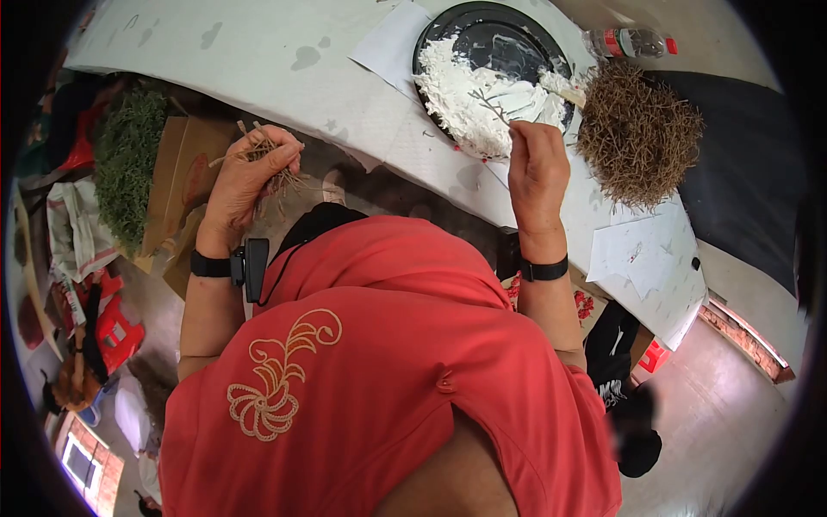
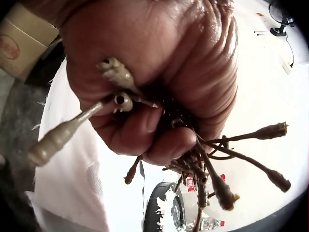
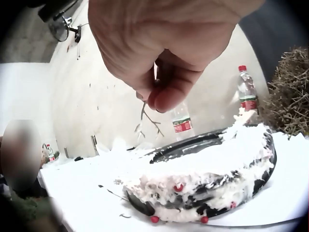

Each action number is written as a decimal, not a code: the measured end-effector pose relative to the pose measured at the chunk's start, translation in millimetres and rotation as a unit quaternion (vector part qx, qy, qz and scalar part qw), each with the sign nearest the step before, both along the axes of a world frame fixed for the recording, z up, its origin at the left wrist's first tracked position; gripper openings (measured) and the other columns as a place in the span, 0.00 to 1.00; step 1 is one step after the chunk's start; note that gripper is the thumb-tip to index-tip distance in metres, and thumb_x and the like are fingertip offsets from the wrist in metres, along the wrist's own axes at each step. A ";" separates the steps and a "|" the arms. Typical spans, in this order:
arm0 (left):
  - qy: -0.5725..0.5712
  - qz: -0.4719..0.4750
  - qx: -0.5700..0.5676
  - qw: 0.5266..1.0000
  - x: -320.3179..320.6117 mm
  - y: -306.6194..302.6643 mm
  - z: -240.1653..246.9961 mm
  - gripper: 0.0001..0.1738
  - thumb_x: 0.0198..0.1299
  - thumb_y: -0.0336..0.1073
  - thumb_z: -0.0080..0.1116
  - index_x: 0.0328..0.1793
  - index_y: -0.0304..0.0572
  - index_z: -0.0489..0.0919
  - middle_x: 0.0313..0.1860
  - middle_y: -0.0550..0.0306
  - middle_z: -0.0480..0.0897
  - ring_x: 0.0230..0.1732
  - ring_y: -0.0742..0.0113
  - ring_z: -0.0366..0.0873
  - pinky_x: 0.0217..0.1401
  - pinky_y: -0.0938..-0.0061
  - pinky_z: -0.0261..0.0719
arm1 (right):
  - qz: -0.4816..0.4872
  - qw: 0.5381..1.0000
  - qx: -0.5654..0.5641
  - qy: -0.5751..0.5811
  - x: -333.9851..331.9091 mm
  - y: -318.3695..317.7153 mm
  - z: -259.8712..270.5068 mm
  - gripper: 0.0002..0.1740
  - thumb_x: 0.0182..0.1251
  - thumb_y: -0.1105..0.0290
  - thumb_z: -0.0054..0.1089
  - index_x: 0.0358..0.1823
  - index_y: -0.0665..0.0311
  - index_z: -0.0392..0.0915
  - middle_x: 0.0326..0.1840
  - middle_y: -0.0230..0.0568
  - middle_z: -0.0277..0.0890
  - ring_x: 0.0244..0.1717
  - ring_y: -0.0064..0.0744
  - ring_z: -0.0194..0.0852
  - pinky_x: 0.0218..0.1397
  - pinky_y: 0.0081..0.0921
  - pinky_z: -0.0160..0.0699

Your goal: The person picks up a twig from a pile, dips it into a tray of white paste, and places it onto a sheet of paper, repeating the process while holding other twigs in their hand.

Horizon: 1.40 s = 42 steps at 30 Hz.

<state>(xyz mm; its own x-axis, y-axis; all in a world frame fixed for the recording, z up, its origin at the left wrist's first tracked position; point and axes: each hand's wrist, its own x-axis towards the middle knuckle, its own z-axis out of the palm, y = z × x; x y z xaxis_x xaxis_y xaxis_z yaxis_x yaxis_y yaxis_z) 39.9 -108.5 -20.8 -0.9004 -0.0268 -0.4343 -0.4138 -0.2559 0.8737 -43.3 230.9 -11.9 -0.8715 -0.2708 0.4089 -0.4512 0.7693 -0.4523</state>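
— So, where are we?
— Our right hand [image 1: 536,168] pinches one twig [image 1: 493,105] over the paste tray [image 1: 508,34], upper centre; our left hand [image 1: 245,177] grips an uncoated bunch [image 1: 274,155]. Most remains, we judge.

Both arms are raised forward, each hand closed on something slender.
The left hand [image 1: 250,172] is lifted at the end of a bent arm, its fingers [image 2: 164,145] and thumb curled tight into a fist round a bundle of stems [image 2: 223,189]. The right arm reaches further forward with the elbow bent, and the back of the right hand [image 1: 536,168] faces the head camera. Its fingertips point down and pinch a thin twig [image 3: 146,115] between thumb and forefinger, the other fingers folded in.
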 end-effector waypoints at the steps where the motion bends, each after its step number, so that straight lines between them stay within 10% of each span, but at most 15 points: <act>1: 0.004 0.007 0.003 1.000 -0.4 -0.1 -0.3 0.06 0.60 0.32 0.62 0.38 0.40 0.78 0.28 0.63 0.78 0.30 0.79 0.75 0.32 0.86 0.71 | -0.007 0.999 -0.049 -0.001 1.3 -0.8 2.0 0.06 0.58 0.79 0.60 0.37 0.63 0.78 0.33 0.44 0.74 0.30 0.45 0.75 0.32 0.34 0.74; 15: -0.002 0.003 -0.001 1.000 -1.3 -0.2 -2.3 0.05 0.60 0.32 0.61 0.39 0.40 0.78 0.28 0.63 0.78 0.30 0.79 0.75 0.33 0.86 0.72 | 0.029 0.995 0.091 -0.022 -2.5 6.5 -20.6 0.06 0.61 0.78 0.58 0.39 0.63 0.79 0.32 0.40 0.73 0.27 0.37 0.75 0.30 0.27 0.75; 19: 0.002 0.014 0.000 1.000 0.4 -2.2 -0.8 0.05 0.60 0.32 0.61 0.39 0.40 0.78 0.28 0.63 0.78 0.30 0.79 0.75 0.33 0.86 0.71 | -0.031 0.994 -0.102 -0.024 -5.6 10.8 -7.8 0.05 0.65 0.75 0.57 0.40 0.64 0.79 0.29 0.34 0.74 0.25 0.25 0.74 0.27 0.20 0.75; 23: 0.002 0.020 0.005 1.000 0.7 -3.8 -1.2 0.05 0.61 0.31 0.61 0.39 0.39 0.78 0.28 0.63 0.78 0.30 0.79 0.75 0.33 0.87 0.71 | -0.063 0.884 -0.411 -0.215 -0.6 12.4 -13.5 0.05 0.67 0.73 0.57 0.41 0.65 0.79 0.28 0.30 0.73 0.25 0.16 0.71 0.25 0.14 0.73; 27: 0.000 0.023 0.005 1.000 1.7 -3.3 -1.1 0.05 0.60 0.31 0.62 0.40 0.39 0.78 0.29 0.63 0.78 0.30 0.80 0.75 0.33 0.87 0.71 | -0.151 0.898 -0.241 -0.335 2.5 18.5 -28.5 0.06 0.65 0.72 0.59 0.40 0.65 0.79 0.27 0.35 0.76 0.24 0.21 0.73 0.27 0.18 0.74; 30: -0.007 0.020 0.005 1.000 2.5 -2.6 -1.2 0.06 0.60 0.31 0.62 0.40 0.39 0.78 0.29 0.63 0.78 0.30 0.80 0.75 0.33 0.87 0.72 | -0.056 0.997 0.020 -0.053 3.7 22.4 -38.9 0.05 0.62 0.73 0.60 0.39 0.64 0.79 0.29 0.42 0.78 0.25 0.33 0.76 0.29 0.26 0.75; 38: -0.014 0.012 0.002 1.000 1.7 0.5 -1.0 0.06 0.59 0.31 0.63 0.40 0.39 0.78 0.28 0.63 0.78 0.30 0.79 0.75 0.33 0.87 0.72 | -0.074 0.979 0.158 -0.103 8.5 11.6 -24.9 0.05 0.58 0.76 0.60 0.36 0.63 0.79 0.33 0.48 0.77 0.32 0.48 0.77 0.35 0.32 0.76; 42: -0.018 0.010 -0.004 1.000 2.3 0.2 0.3 0.06 0.62 0.32 0.60 0.41 0.37 0.77 0.29 0.63 0.75 0.32 0.78 0.72 0.36 0.85 0.70 | -0.035 0.997 0.065 -0.011 3.1 18.3 -29.9 0.05 0.60 0.76 0.60 0.38 0.64 0.79 0.30 0.44 0.77 0.29 0.39 0.79 0.32 0.28 0.77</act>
<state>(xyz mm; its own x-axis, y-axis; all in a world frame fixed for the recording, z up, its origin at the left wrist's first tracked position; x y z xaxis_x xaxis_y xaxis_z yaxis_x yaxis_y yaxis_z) 42.2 -108.3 -20.5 -0.8832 -0.0487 -0.4664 -0.4400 -0.2582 0.8601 -40.3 249.2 -41.8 -0.8984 -0.2589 0.3548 -0.3857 0.8515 -0.3553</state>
